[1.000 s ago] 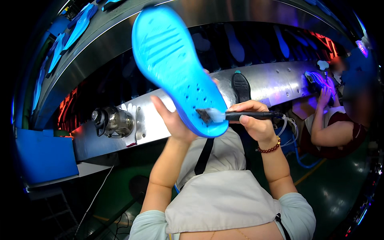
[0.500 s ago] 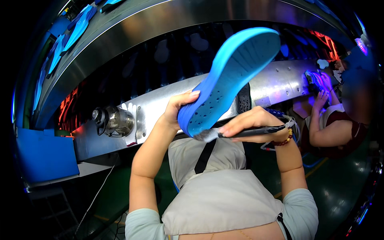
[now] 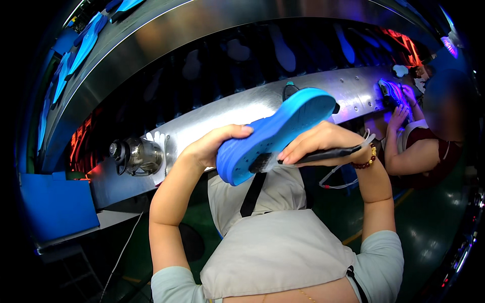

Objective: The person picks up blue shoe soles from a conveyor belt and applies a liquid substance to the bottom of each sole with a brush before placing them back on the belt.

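A blue shoe sole [image 3: 290,118] is held up, tilted, in front of my body, its inner face and small holes showing. My left hand [image 3: 214,144] grips its left side near the lower end, thumb on the upper edge. My right hand [image 3: 326,141] is closed round the dark handle of a brush [image 3: 323,155]. The brush's dark bristles touch the inner face of the sole near its lower end. Part of the sole lies hidden behind my right fingers.
A metal ledge [image 3: 202,129] runs across, bearing a clear jug with a dark lid [image 3: 141,156] and a white glove [image 3: 160,146]. Beyond are dim rows of soles [image 3: 283,53]; blue soles [image 3: 83,48] lie upper left. A co-worker [image 3: 414,146] works at right. A blue box [image 3: 58,204] stands left.
The sole has come lower and tipped flatter, with my left hand shifting slightly left and down. The brush has moved from the lower rim onto the sole's inner face.
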Demonstrator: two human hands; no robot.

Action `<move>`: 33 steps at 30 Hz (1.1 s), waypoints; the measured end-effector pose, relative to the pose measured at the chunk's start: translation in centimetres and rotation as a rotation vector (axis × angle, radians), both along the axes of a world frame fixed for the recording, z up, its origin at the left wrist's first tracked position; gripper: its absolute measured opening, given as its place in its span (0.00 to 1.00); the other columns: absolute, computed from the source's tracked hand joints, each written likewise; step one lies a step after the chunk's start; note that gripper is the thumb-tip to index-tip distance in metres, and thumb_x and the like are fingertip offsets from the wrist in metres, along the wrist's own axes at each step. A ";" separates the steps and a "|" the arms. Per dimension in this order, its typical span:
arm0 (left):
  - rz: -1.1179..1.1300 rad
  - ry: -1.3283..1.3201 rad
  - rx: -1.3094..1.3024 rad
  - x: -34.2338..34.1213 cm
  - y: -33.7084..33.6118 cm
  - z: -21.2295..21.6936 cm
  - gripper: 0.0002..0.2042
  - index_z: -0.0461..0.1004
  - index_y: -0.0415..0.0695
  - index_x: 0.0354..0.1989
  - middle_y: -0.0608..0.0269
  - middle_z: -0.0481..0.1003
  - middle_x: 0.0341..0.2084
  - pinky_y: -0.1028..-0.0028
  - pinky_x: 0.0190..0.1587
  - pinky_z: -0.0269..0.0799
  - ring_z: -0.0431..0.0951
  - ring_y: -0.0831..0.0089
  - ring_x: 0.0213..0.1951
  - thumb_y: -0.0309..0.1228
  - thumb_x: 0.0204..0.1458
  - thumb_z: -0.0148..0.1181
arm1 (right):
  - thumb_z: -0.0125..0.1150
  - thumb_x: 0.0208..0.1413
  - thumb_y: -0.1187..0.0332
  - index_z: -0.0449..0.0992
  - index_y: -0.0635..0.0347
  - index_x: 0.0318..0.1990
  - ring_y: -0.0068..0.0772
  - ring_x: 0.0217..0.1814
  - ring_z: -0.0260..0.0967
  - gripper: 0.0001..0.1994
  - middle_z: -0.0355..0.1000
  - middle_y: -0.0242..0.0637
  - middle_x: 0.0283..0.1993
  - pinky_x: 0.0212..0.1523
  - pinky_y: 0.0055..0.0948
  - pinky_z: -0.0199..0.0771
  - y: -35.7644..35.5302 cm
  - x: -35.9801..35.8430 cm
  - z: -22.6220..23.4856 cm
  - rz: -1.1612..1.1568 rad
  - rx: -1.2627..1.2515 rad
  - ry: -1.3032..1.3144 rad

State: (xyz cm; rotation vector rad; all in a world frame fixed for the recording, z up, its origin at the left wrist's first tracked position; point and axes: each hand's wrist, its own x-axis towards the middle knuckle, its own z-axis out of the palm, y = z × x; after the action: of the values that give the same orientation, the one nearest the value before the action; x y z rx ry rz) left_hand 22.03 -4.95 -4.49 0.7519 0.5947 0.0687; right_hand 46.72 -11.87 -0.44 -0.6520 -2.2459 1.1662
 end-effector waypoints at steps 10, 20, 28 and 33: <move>0.290 0.066 0.060 -1.5 -0.8 0.2 0.29 0.65 0.35 0.50 0.46 0.71 0.40 0.69 0.42 0.70 0.74 0.61 0.37 0.46 0.44 0.54 | 0.62 0.40 0.81 0.76 0.63 0.36 0.37 0.44 0.72 0.11 0.73 0.43 0.41 0.44 0.30 0.72 -0.7 1.0 -1.6 -0.074 -0.143 0.087; 0.459 -0.025 0.181 -5.8 0.1 -1.5 0.20 0.71 0.34 0.42 0.50 0.74 0.36 0.73 0.40 0.69 0.74 0.68 0.35 0.37 0.44 0.54 | 0.65 0.38 0.80 0.76 0.63 0.34 0.36 0.42 0.73 0.12 0.74 0.45 0.38 0.42 0.28 0.73 -1.3 1.5 -1.9 -0.262 -0.041 0.098; 0.663 -0.782 -0.175 2.5 -1.0 -7.3 0.41 0.52 0.44 0.60 0.54 0.58 0.56 0.55 0.58 0.52 0.60 0.55 0.55 0.65 0.47 0.33 | 0.61 0.43 0.75 0.75 0.67 0.35 0.27 0.36 0.73 0.09 0.74 0.42 0.35 0.38 0.23 0.72 -1.2 -2.2 -3.2 -0.587 -0.040 0.230; 0.634 -0.461 -0.176 4.4 -1.8 -9.1 0.47 0.50 0.42 0.60 0.49 0.60 0.54 0.58 0.56 0.57 0.61 0.56 0.55 0.71 0.42 0.19 | 0.60 0.44 0.73 0.76 0.66 0.34 0.25 0.29 0.72 0.09 0.74 0.39 0.30 0.31 0.21 0.71 0.1 -2.9 -6.9 -0.756 -0.255 0.195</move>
State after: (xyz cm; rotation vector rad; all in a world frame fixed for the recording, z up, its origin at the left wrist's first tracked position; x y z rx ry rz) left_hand 26.39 -6.71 -13.64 0.3339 0.3694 0.7467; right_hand 43.81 -11.77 -7.33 -1.2808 -1.4711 1.0517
